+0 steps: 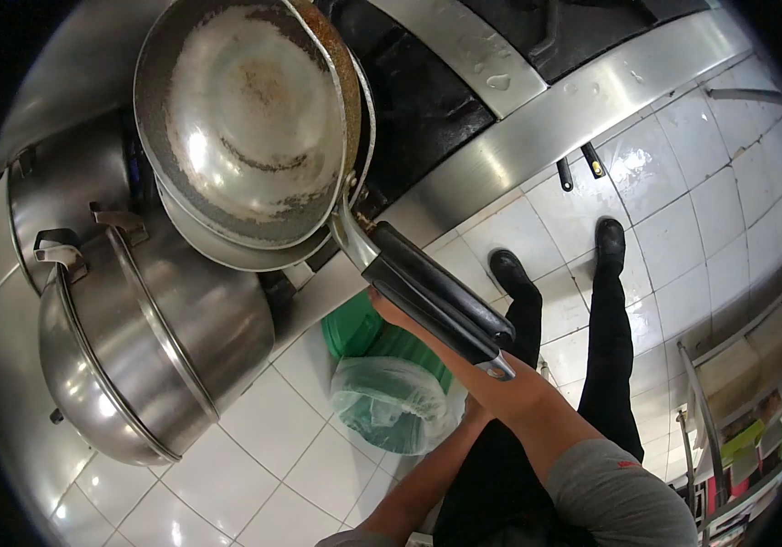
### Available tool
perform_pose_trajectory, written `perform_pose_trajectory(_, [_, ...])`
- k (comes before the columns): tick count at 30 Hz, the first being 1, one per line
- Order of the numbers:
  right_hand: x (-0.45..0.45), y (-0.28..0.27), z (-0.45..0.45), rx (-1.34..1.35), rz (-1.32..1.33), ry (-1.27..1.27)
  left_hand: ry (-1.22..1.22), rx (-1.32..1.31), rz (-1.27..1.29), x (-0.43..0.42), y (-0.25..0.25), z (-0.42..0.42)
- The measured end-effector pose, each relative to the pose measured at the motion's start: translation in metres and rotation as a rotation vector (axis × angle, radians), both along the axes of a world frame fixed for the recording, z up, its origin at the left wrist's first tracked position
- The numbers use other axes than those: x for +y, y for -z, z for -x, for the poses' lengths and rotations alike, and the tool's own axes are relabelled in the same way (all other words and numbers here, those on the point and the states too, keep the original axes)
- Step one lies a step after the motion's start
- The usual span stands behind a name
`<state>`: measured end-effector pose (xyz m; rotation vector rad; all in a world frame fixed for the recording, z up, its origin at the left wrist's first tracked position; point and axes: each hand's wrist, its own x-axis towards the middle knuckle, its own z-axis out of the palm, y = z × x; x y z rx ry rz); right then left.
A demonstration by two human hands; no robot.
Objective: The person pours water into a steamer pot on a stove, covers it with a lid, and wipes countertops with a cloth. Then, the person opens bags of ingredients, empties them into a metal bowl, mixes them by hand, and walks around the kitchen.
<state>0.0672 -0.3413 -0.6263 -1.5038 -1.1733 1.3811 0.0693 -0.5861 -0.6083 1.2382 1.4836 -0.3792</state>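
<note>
My right arm stretches across beneath the pan handles. My right hand is beside the raised green lid of a bin, its fingers mostly hidden behind the handles. My left hand is low, near the rim of the green bin; my right forearm covers its fingers. A clear plastic bag lines the bin and folds over its rim. Above my arms, stacked frying pans rest on the stove, their black handles jutting past its edge. The upper pan shows a worn, scratched inside.
Large steel pots stand at the left. The steel stove edge runs diagonally across the top. Two black handles show below that edge. My shoes are on white floor tiles. A loaded rack stands at the right.
</note>
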Motion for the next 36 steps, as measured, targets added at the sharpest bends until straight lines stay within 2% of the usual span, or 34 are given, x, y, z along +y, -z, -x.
perform_pose_trajectory(20, [-0.037, 0.005, -0.03, 0.19, 0.206, -0.104, 0.003, -0.018, 0.0, -0.002, 0.0, 0.001])
perform_pose_trajectory(36, [-0.057, 0.008, -0.05, 0.233, 0.296, -0.14, 0.001, -0.025, 0.007, -0.007, 0.001, 0.009])
